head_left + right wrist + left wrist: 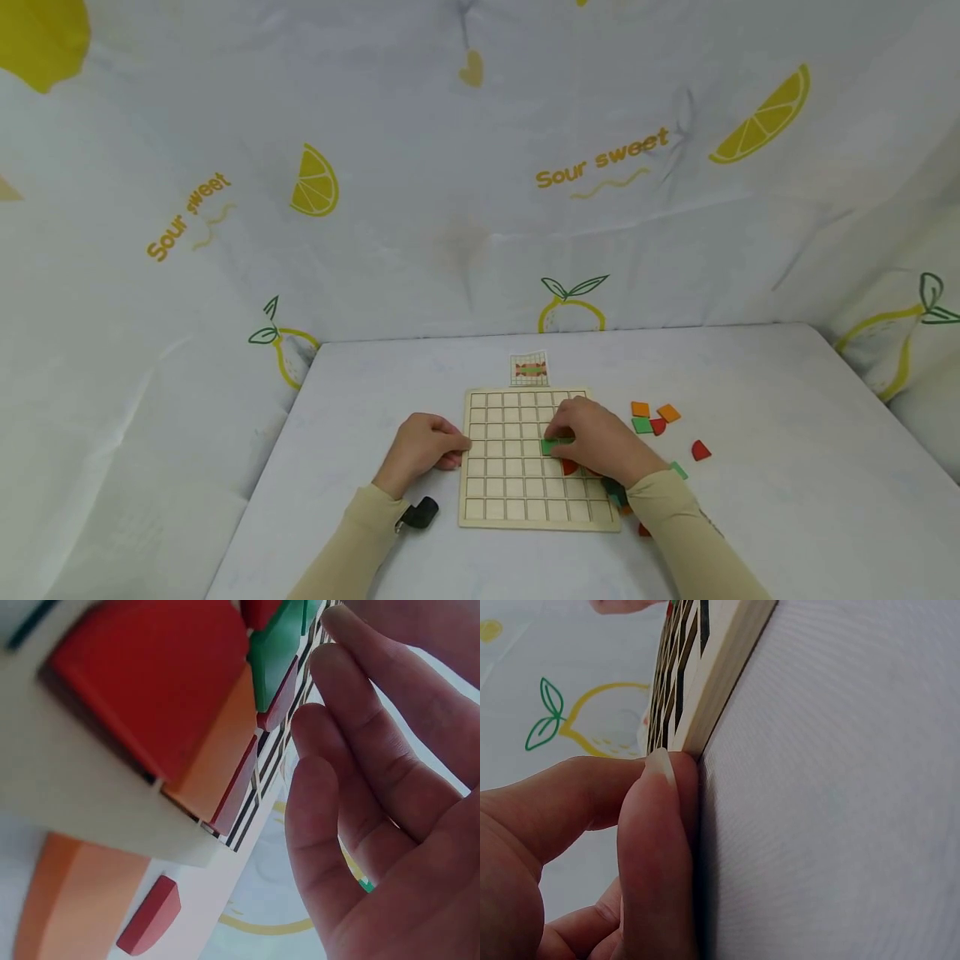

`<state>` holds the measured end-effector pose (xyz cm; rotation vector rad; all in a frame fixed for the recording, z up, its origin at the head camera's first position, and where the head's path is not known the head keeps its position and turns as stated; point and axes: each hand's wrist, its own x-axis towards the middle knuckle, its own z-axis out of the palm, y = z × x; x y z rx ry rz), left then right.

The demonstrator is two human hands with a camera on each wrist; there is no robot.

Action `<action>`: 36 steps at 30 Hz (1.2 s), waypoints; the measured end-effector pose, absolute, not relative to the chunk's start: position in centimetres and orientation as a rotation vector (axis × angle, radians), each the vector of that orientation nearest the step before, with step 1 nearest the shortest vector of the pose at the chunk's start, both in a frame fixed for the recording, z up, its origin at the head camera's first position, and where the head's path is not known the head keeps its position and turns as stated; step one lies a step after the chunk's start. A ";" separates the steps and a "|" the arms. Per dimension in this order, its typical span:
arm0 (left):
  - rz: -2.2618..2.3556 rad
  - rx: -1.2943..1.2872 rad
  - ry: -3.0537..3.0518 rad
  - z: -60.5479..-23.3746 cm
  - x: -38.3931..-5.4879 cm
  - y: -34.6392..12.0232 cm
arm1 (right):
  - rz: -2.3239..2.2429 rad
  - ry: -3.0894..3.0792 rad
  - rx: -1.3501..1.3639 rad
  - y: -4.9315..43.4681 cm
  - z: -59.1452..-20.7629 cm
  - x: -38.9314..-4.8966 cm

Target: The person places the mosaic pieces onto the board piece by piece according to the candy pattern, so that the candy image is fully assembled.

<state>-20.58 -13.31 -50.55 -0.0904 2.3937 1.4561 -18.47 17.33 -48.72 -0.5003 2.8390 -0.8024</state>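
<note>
A wooden grid board (pixel 495 471) lies flat on the white table. My left hand (pixel 423 446) holds its left edge, thumb and index finger together at the rim (pixel 720 675) in the left wrist view. Over the board's right side, my right hand (pixel 600 437) pinches a green square tile (pixel 550 447) at a cell in the grid. Below that tile is a red quarter-round tile (pixel 570 467). The right wrist view shows a red tile (pixel 157 675), an orange tile (pixel 217 742) and green tiles (pixel 274 656) in the cells. My right hand and forearm cover part of the board.
A small pattern card (pixel 529 368) lies beyond the board's far edge. Loose orange tiles (pixel 669 413), a green tile (pixel 642 425) and red tiles (pixel 701 451) are scattered to the right. Others lie partly under my right forearm. A lemon-print cloth (pixel 420 275) hangs behind the table.
</note>
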 end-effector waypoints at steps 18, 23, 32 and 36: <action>1.460 -0.075 2.386 -50.6 -20.5 -13.3 | -0.906 2.848 -0.294 24.1 -47.4 -17.3; 1.444 -0.070 2.394 -50.4 -20.5 -13.5 | -0.860 2.865 -0.204 28.1 -47.4 -15.5; 1.442 -0.079 2.398 -50.5 -20.4 -13.5 | -0.830 2.831 -0.179 31.6 -48.5 -13.0; 1.449 -0.079 2.390 -50.7 -20.5 -13.4 | -0.833 2.811 -0.179 32.1 -48.9 -12.6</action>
